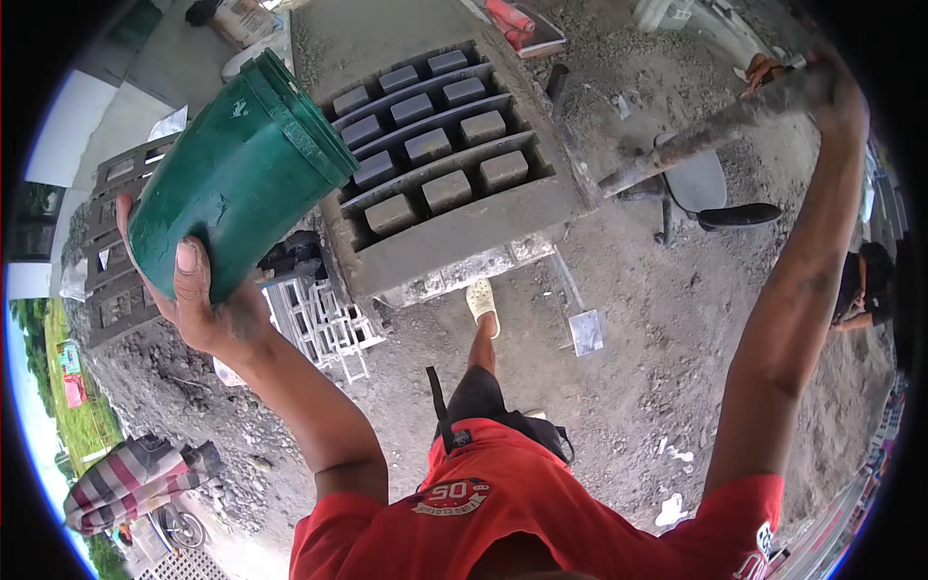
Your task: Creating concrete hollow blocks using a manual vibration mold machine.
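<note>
Your left hand (208,309) has hold of a green bucket (237,179), down near its bottom end. Your thumb presses on the near side, and a finger shows at the left edge. The bucket is up on the left, tipped over at a slant, with its rim toward the grey mold (454,237).

Your right hand (829,92) is far up on the right and looks blurry. It is wrapped around one end of a long grey pole (720,135). The pole slants down to the left, and its other end is by the right side of the mold.

The mold has four rows of grey blocks (447,192), three in each row. Thin walls run between the rows.

Your pale clog (480,298) shows just below the mold. A white plastic rack (319,319) lies to the left, and a small flat square plate (586,332) is to the right.
</note>
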`<state>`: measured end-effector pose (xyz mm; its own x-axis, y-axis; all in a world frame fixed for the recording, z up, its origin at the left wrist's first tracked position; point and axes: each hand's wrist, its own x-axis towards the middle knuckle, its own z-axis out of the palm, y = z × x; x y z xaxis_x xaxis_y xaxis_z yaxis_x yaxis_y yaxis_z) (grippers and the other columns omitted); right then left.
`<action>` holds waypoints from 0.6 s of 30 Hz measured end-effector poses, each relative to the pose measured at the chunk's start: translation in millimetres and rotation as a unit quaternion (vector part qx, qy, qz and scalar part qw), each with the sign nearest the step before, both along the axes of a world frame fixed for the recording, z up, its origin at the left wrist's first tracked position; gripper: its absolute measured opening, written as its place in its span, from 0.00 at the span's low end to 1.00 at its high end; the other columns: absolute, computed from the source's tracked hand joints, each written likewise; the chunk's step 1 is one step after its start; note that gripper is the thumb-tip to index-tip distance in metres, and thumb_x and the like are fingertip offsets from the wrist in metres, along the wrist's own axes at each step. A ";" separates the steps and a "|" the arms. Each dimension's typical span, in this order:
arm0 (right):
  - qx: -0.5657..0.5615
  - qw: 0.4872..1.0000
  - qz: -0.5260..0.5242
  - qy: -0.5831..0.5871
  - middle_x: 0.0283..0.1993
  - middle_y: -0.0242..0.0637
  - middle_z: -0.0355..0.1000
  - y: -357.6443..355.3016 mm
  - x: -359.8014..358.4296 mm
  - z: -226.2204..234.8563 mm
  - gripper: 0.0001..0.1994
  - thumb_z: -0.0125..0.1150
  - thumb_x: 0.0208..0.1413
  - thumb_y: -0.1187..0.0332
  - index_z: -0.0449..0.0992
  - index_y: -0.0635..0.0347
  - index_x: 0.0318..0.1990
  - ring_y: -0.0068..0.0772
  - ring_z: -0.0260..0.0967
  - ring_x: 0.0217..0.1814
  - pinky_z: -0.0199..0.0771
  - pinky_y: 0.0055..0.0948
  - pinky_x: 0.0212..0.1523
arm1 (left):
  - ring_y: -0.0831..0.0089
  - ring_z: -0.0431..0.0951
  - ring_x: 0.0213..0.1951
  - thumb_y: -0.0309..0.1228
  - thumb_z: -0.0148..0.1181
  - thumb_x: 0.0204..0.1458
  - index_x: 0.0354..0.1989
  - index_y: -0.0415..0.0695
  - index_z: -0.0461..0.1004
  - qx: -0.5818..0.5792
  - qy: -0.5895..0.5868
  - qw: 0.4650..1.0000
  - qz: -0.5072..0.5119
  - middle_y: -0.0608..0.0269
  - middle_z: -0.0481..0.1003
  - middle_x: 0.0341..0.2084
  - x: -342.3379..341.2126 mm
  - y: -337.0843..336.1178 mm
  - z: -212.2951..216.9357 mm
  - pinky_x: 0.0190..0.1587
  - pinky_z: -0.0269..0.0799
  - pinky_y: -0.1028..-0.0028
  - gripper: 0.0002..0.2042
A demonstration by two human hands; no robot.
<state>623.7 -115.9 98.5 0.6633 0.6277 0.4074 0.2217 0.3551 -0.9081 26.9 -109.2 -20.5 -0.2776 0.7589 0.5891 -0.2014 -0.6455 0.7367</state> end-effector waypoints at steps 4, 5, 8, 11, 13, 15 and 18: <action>0.155 0.987 0.032 0.038 0.32 0.35 0.65 -388.4 -97.5 -129.2 0.08 0.54 0.46 0.77 0.65 0.55 0.34 0.31 0.62 0.38 0.60 0.37 0.50 | 0.58 0.64 0.52 0.34 0.59 0.41 0.60 0.33 0.49 -0.021 0.032 0.999 0.038 0.47 0.62 0.48 -24.8 -131.6 27.9 0.57 0.55 0.63 0.38; 0.152 0.988 0.021 -0.020 0.31 0.33 0.63 -484.7 -102.4 -186.5 0.09 0.57 0.45 0.74 0.63 0.52 0.32 0.33 0.61 0.38 0.58 0.43 0.53 | 0.58 0.64 0.52 0.35 0.58 0.41 0.61 0.34 0.49 -0.042 0.034 0.996 0.064 0.47 0.62 0.49 -29.5 -156.7 28.7 0.57 0.55 0.63 0.38; 0.216 0.894 -0.278 0.277 0.32 0.35 0.69 -696.1 -161.3 -413.6 0.06 0.60 0.42 0.74 0.71 0.59 0.30 0.34 0.65 0.39 0.62 0.38 0.53 | 0.57 0.64 0.52 0.36 0.56 0.45 0.61 0.37 0.51 -0.057 0.010 0.997 0.057 0.48 0.62 0.50 -39.5 -219.6 24.9 0.56 0.57 0.62 0.35; 0.189 0.717 -0.522 0.420 0.30 0.36 0.72 -864.1 -126.3 -583.1 0.08 0.59 0.38 0.69 0.75 0.58 0.29 0.36 0.69 0.35 0.66 0.33 0.44 | 0.58 0.64 0.52 0.36 0.53 0.48 0.61 0.38 0.50 -0.106 -0.003 0.994 0.023 0.49 0.62 0.50 -36.1 -235.0 24.3 0.56 0.57 0.62 0.32; 0.176 0.626 -0.527 0.548 0.29 0.35 0.70 -854.6 -122.1 -610.6 0.12 0.58 0.37 0.62 0.74 0.59 0.29 0.34 0.67 0.32 0.66 0.32 0.39 | 0.58 0.64 0.53 0.35 0.51 0.50 0.62 0.39 0.50 -0.116 0.027 0.992 0.035 0.50 0.62 0.51 -38.2 -259.0 33.3 0.56 0.58 0.62 0.31; 0.149 0.689 -0.561 0.434 0.28 0.35 0.69 -861.8 -91.5 -601.8 0.10 0.56 0.38 0.65 0.74 0.61 0.28 0.34 0.66 0.31 0.66 0.31 0.36 | 0.59 0.64 0.53 0.35 0.50 0.51 0.62 0.40 0.51 -0.095 -0.002 0.995 0.008 0.51 0.61 0.51 -36.7 -281.3 33.3 0.56 0.57 0.62 0.30; 0.146 0.640 -0.619 0.432 0.27 0.34 0.68 -680.0 -139.5 -442.8 0.05 0.58 0.38 0.73 0.72 0.64 0.24 0.32 0.66 0.31 0.66 0.31 0.37 | 0.57 0.63 0.54 0.37 0.51 0.50 0.61 0.40 0.52 -0.082 -0.009 0.995 0.057 0.50 0.60 0.52 -38.1 -320.0 59.0 0.57 0.55 0.61 0.30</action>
